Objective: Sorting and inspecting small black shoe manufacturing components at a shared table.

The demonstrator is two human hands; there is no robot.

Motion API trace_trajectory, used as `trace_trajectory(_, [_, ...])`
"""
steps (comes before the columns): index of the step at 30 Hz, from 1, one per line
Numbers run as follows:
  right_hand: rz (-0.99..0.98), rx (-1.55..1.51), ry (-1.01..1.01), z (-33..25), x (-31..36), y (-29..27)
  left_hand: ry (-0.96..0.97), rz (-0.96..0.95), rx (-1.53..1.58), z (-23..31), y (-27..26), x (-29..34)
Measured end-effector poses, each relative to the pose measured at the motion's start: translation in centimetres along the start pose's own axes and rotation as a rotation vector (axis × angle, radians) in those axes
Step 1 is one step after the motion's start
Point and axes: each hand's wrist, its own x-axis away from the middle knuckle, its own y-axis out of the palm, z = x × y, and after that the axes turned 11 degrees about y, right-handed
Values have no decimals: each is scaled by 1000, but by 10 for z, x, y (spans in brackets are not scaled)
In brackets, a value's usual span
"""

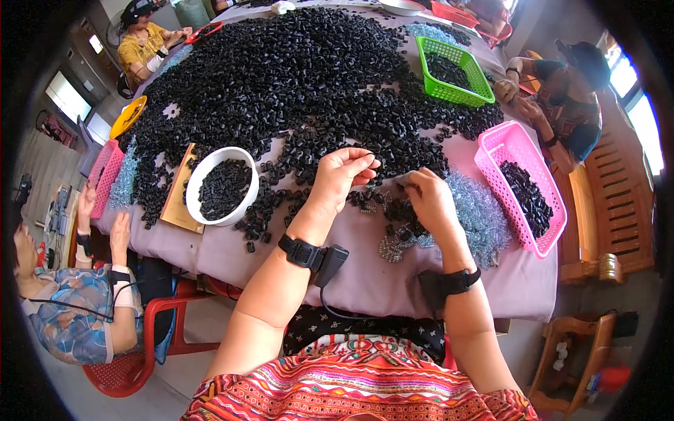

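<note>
My left hand (342, 175) is held over the near middle of the table, thumb and fingertips pinched together. A small black plastic piece (375, 161) shows at those fingertips. To its right my right hand (431, 202) is closed, its fingertips slightly blurred, and what they hold cannot be made out. Shiny coiled springs (481, 217) lie in a heap beside my right hand, with a few more below it. A huge mound of black plastic pieces (281, 77) spreads over the table in front of both hands.
Left of my hands stands a white bowl (253, 198) of black pieces, against a tan board (175, 203). A pink basket (558, 203) and a green basket (461, 96), both holding black pieces, are on the right. Other people sit around the cloth-covered table (512, 288).
</note>
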Motion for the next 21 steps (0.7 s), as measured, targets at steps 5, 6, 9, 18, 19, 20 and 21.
trace_trajectory(5, [47, -121, 119, -5, -2, -8, -4, 5, -2, 1, 2, 1])
trace_trajectory(6, [34, -134, 132, -6, -2, -7, -4, 4, 0, 0, 2, 1])
trace_trajectory(9, [21, -30, 56, -5, -3, 4, -2, -4, -4, -1, 1, 0])
trace_trajectory(18, [15, 140, 8, -7, -1, 7, -3, -10, -27, -5, 0, 0])
trace_trajectory(19, [28, 76, 20, -6, -1, 7, -4, -16, -35, -6, 0, 0])
trace_trajectory(20, [29, 77, 22, -3, 0, 3, -5, -19, -35, -7, -1, -1])
trace_trajectory(21, [-20, 45, 67, -1, 0, -4, 0, -16, -31, -5, -1, 0])
